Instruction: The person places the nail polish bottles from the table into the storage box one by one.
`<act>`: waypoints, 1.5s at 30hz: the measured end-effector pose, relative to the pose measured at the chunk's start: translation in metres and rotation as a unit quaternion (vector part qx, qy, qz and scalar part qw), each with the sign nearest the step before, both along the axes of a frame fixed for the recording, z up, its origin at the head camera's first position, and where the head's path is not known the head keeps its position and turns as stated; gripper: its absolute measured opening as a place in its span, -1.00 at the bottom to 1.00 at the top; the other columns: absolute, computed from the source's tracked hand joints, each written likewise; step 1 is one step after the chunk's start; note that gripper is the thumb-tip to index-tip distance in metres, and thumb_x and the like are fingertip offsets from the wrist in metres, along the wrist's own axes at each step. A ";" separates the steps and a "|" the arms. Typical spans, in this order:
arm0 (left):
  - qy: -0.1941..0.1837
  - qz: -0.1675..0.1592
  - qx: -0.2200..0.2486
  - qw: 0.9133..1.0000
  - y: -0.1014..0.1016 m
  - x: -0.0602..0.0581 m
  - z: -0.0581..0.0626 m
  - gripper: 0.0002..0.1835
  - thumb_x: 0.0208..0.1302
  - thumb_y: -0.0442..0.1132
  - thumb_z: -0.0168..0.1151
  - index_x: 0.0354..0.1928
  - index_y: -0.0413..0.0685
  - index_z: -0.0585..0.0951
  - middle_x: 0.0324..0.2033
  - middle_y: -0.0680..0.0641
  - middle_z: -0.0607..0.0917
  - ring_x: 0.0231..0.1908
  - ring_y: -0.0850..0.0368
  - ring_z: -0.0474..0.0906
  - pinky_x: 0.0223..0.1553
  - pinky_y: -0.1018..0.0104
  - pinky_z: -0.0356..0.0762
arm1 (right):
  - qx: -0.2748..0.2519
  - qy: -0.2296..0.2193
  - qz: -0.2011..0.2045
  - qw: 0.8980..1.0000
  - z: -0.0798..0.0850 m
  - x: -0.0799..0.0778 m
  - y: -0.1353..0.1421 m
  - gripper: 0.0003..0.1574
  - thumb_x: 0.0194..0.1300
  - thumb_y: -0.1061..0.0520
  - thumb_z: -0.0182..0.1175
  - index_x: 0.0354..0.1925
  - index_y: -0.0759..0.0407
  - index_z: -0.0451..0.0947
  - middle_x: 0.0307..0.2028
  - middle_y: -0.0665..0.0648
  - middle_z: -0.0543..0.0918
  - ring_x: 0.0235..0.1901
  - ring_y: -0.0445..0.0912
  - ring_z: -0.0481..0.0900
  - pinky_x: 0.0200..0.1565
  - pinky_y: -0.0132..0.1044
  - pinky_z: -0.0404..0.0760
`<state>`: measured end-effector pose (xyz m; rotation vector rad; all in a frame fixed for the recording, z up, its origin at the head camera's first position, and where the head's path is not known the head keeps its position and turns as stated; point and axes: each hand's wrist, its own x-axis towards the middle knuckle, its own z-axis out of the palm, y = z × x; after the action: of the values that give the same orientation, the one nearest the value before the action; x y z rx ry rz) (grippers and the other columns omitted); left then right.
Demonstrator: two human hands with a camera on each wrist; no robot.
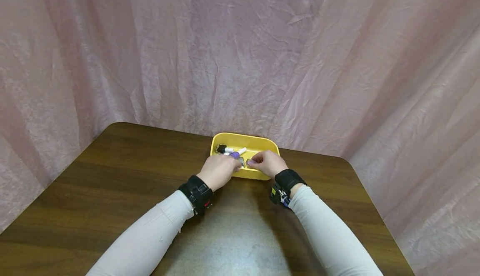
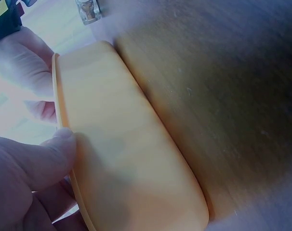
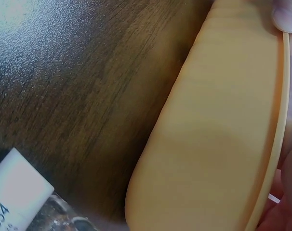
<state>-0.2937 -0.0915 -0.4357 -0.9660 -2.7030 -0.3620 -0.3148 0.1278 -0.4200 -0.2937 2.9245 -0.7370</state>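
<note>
A yellow plastic tray (image 1: 245, 138) stands at the far edge of the brown table, holding small bottles with white caps (image 1: 242, 151), a purple piece (image 1: 234, 155) and a black-topped one (image 1: 221, 148). My left hand (image 1: 219, 171) grips its near rim, thumb (image 2: 61, 144) over the edge and the other fingers inside. Beside those fingers lies a small glassy piece (image 1: 241, 161). My right hand (image 1: 268, 162) reaches over the rim and pinches a small clear, lilac-tinted piece (image 1: 250, 162), whose kind I cannot tell. The tray wall hides much of both hands' fingertips in the wrist views.
On the near side of the tray by my right wrist lies something with a white cap (image 3: 18, 187) marked 034 and clear glass. A small glass bottle (image 2: 88, 10) shows past the tray's end. Pink curtains (image 1: 240, 59) hang behind the table (image 1: 150, 176).
</note>
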 end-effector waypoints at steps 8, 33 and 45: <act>0.000 0.001 0.000 1.000 0.000 0.000 0.000 -0.93 0.50 -0.13 0.47 -0.22 0.17 0.82 -0.41 0.14 0.71 -0.39 0.11 0.62 -0.41 0.10 0.62 | 0.004 -0.004 0.005 1.000 0.001 0.000 0.000 -0.74 0.52 -0.08 0.46 -0.11 0.08 0.88 -0.35 -0.07 0.78 -0.31 -0.11 0.58 -0.17 -0.16 0.54; 0.006 -0.003 0.004 1.000 -0.001 0.002 0.000 -0.93 0.49 -0.13 0.47 -0.23 0.15 0.81 -0.39 0.11 0.75 -0.36 0.05 0.69 -0.40 0.03 0.67 | -0.003 0.030 0.003 1.000 -0.007 0.002 0.002 -0.54 0.49 -0.05 0.49 0.19 0.17 0.80 -0.11 0.09 0.83 -0.11 0.00 0.74 0.01 0.01 0.70; 0.017 -0.006 0.002 1.000 -0.002 0.002 0.002 -0.94 0.48 -0.12 0.49 -0.21 0.16 0.84 -0.37 0.12 0.79 -0.37 0.08 0.71 -0.40 0.08 0.67 | -0.022 0.058 -0.001 0.998 -0.010 0.006 0.004 -0.52 0.59 -0.03 0.38 0.28 0.22 0.74 0.01 0.13 0.83 -0.04 0.04 0.74 0.10 0.07 0.69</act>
<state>-0.2918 -0.0931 -0.4340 -0.9779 -2.6672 -0.3499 -0.3090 0.1313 -0.4296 -0.3478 3.0206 -0.8119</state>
